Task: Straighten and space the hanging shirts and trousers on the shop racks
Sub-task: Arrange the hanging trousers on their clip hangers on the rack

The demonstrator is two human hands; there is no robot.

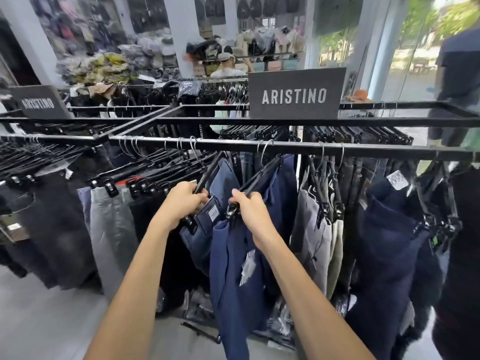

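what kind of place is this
A clothing shop, most likely: trousers hang on clip hangers along a black rail, brand signs reading ARISTINO stand above, and bags line the back wall.

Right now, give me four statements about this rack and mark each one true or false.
1. The left hand grips a black hanger. True.
2. The right hand holds nothing. False: it grips a second hanger, which carries the navy trousers.
3. The sign above the rail reads ARISTINO. True.
4. The rail is bare left of the hands. False: grey trousers and darker ones hang there.
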